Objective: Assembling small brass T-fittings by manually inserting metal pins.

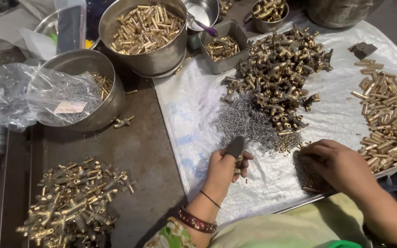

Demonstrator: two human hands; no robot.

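Far up and left of the fingers a large steel bowl (161,55) holds brass tubes, with a square tin (226,62) of small brass bits beside it. Left of the fingers, a clear plastic bag (37,94) drapes over another bowl (111,103). Below that, brass fittings (72,206) lie heaped on the counter (148,156).

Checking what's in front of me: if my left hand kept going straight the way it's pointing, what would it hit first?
Most likely the heap of small wire springs just beyond the left hand; the pile of brass fittings lies farther on. Height above the sheet is unclear.
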